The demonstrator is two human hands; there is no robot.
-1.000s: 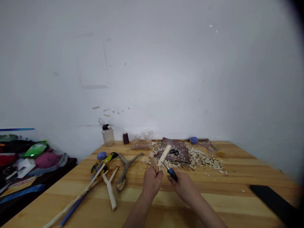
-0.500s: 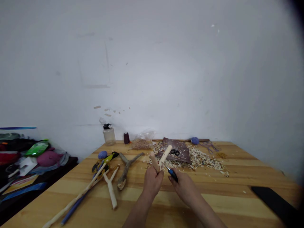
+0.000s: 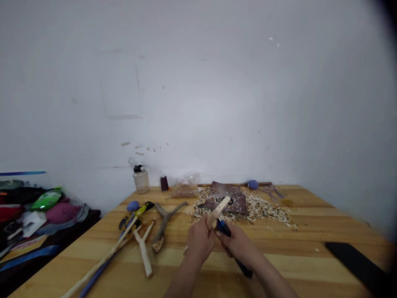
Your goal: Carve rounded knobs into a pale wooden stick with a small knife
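A pale, barkless piece of wood (image 3: 222, 207) points up and right from my left hand (image 3: 201, 240), whose fingers are wrapped round it. Right beside it, my right hand (image 3: 237, 244) is closed on a blue and black handled tool (image 3: 223, 227); the handle's black end sticks out below my palm. The tool's blade cannot be made out against the wood. Beyond both hands, wood shavings (image 3: 263, 209) lie around and on a dark brown sheet (image 3: 240, 200), where black scissor handles (image 3: 229, 200) show partly behind the wood.
To the left lie a peeled forked stick (image 3: 144, 252), a bark-covered fork (image 3: 163, 225), a long pale stick (image 3: 93, 271) and a yellow-black tool (image 3: 142, 208). A bottle (image 3: 142, 182), thread spool (image 3: 164, 183) and plastic bag (image 3: 186, 188) stand near the wall. A black flat object (image 3: 353, 258) lies right.
The wood in my left hand has turned, and its second prong no longer shows. My right hand has shifted closer to my left, and the tool's black handle end now shows below it.
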